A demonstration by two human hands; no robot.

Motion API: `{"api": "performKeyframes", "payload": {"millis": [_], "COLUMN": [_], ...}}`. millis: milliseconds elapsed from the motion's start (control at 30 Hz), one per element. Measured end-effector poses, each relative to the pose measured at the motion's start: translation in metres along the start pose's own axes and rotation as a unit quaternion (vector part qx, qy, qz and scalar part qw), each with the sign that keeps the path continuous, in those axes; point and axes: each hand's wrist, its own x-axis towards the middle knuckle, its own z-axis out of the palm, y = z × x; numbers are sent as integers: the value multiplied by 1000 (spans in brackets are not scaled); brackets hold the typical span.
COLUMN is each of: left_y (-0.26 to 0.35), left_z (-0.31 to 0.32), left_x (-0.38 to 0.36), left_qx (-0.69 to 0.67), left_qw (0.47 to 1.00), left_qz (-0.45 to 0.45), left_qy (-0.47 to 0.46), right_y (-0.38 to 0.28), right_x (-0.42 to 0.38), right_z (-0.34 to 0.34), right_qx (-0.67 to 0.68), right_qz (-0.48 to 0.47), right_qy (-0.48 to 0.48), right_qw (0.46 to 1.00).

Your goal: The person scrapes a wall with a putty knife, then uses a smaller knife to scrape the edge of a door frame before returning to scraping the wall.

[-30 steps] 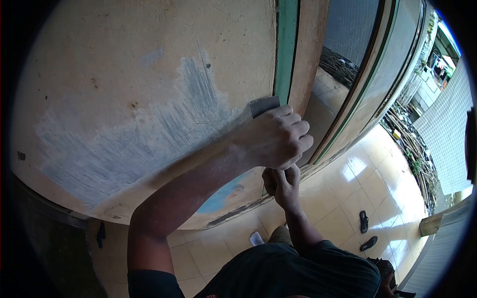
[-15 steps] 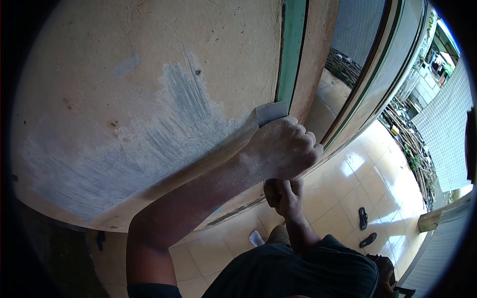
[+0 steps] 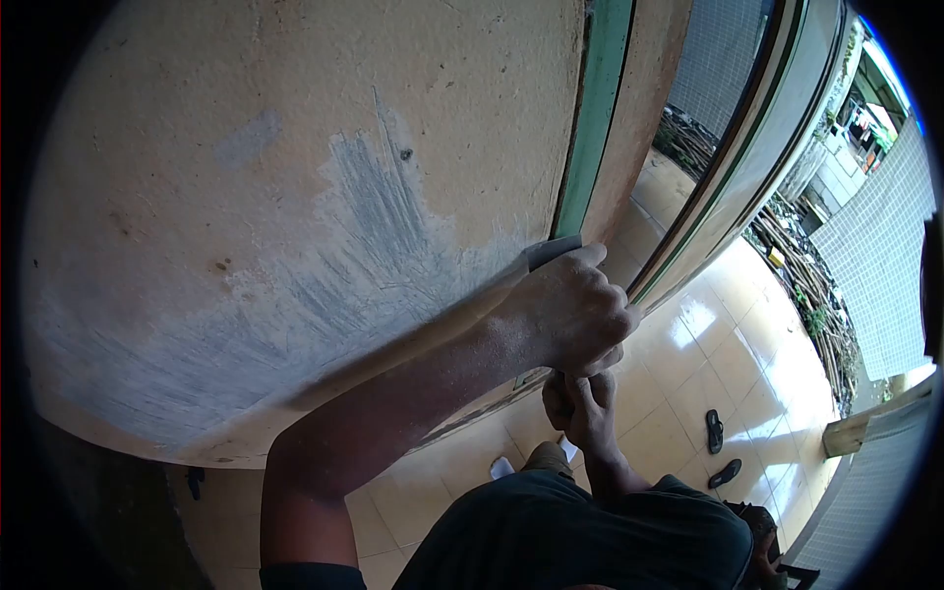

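Note:
My left hand (image 3: 575, 310), dusted with pale powder, is closed in a fist around a putty knife. The grey flat blade of the putty knife (image 3: 553, 252) shows past the knuckles, against the wall at the green door frame (image 3: 590, 147); its handle is hidden in the fist. Just below, my right hand (image 3: 582, 405) is closed too, with whatever it grips out of sight. Rough grey-white scratched filler (image 3: 374, 236) spreads over the beige wall (image 3: 472, 118) left of the blade.
Right of the frame is a glass pane (image 3: 723, 59) with reflections. Below lies a shiny tiled floor (image 3: 678, 393) with black sandals (image 3: 725, 473). Farther right are piled sticks (image 3: 811, 305) and pale mesh netting (image 3: 875, 256).
Both hands and the putty knife have shifted slightly right and down in view. The blade now looks narrower and more tilted. The wall has shifted slightly in view as well.

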Motion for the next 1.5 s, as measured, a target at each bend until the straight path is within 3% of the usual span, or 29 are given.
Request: {"api": "performKeyframes", "payload": {"millis": [167,267,333,433,500,600,733,833,967,1167,1367,1433,1500], "left_y": [-3,3,10,4,-4,0,6,1,1,5,10,13,7], "left_z": [6,0,-2,-4,-14,-23,-15,-17,-15,-1,-7,-5,-4], "left_x": [3,4,3,5,14,16,7,9,16,6,15,10,10], "left_qx": [39,58,-34,10,26,26,-3,4,14,-32,-31,-36,-14], "left_qw": [998,998,998,997,998,999,997,997,997,996,995,992,994], "left_qz": [24,-9,-56,-23,-23,-31,-44,-48,-72,-61,-91,-102,-86], "left_qy": [31,-13,7,-73,-43,-17,-66,-66,-32,-54,-29,-69,-67], "right_y": [0,-6,-6,-5,-7,-15,-9,-16,-19,-19,-11,-9,-9], "right_x": [11,7,-5,1,11,15,1,8,17,4,9,5,5], "right_z": [2,0,-6,-4,1,14,0,7,-3,-4,-21,-19,-12], "right_qx": [-31,-2,-12,-11,-3,-8,-30,-23,-43,-59,-51,-36,-46], "right_qz": [-18,-21,-3,-1,1,-78,-29,-9,-42,19,-13,-36,17], "right_qy": [-9,-24,-24,-35,-39,-47,-69,-34,-63,-28,-63,-75,-30], "right_qw": [999,999,1000,999,999,996,997,999,996,998,997,996,998]}}
